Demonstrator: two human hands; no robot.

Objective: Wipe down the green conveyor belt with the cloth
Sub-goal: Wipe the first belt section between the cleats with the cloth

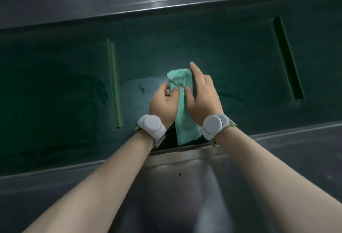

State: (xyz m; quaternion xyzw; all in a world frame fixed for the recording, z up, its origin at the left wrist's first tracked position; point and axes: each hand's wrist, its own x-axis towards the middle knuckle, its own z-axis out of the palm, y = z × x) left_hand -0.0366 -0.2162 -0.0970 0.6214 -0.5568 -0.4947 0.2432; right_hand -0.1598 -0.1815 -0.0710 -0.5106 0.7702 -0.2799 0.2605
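Observation:
A light green cloth (182, 121), folded into a long strip, lies between my hands over the dark green conveyor belt (64, 84). My left hand (164, 101) grips the cloth's left edge with curled fingers. My right hand (203, 95) rests on its right side, thumb pressing the fabric and index finger pointing forward. The cloth's near end hangs at the belt's front edge. Both wrists carry white bands.
A raised light green cleat (114, 84) crosses the belt to the left of my hands, and a darker cleat (287, 58) crosses it to the right. Grey metal side rails run along the far edge (166, 1) and the near edge (185, 186).

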